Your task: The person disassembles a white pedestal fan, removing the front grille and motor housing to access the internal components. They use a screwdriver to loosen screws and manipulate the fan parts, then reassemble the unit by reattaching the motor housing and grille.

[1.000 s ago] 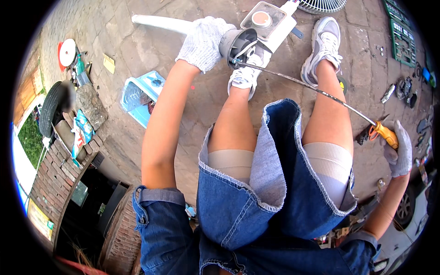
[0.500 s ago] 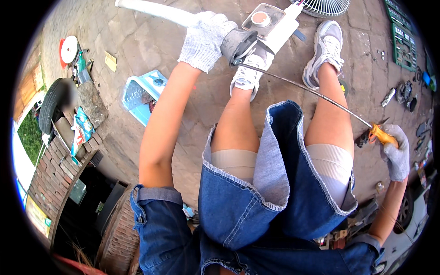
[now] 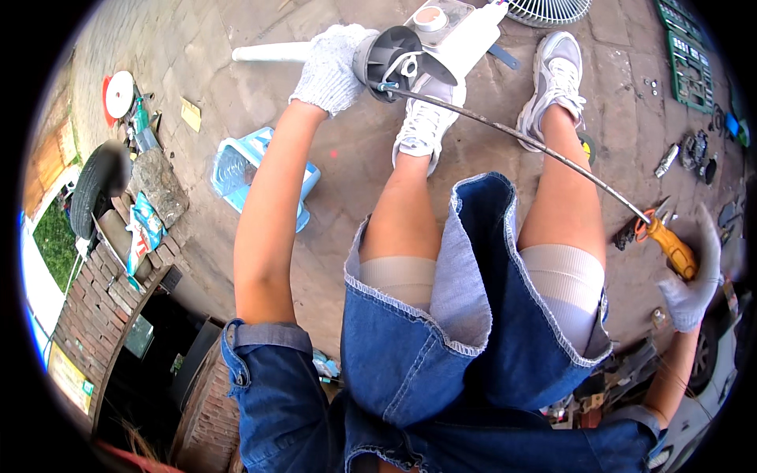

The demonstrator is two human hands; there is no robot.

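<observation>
My gloved left hand [image 3: 327, 67] grips a dark grey funnel-like plastic housing [image 3: 402, 49] joined to a white pole [image 3: 268, 53]. A looped white cord shows inside the housing, above my left shoe. The long metal shaft of a screwdriver runs from a small fitting in the housing to its yellow handle [image 3: 672, 246] at the right. My gloved right hand [image 3: 694, 292] is open around that handle, thumb apart and fingers stretched, with the handle against the palm. A white body with a clear cover and round knob [image 3: 432, 19] lies beyond the housing.
A white fan grille [image 3: 548, 9] is at the top, a green socket set [image 3: 686, 67] upper right, orange-handled pliers [image 3: 646, 221] by the screwdriver. A blue plastic container [image 3: 260, 181] sits left, a tire [image 3: 93, 189] and rubble farther left.
My left hand and the housing have shifted slightly left, the housing now showing more of its inside. My right hand has loosened from the screwdriver handle, its fingers straightening.
</observation>
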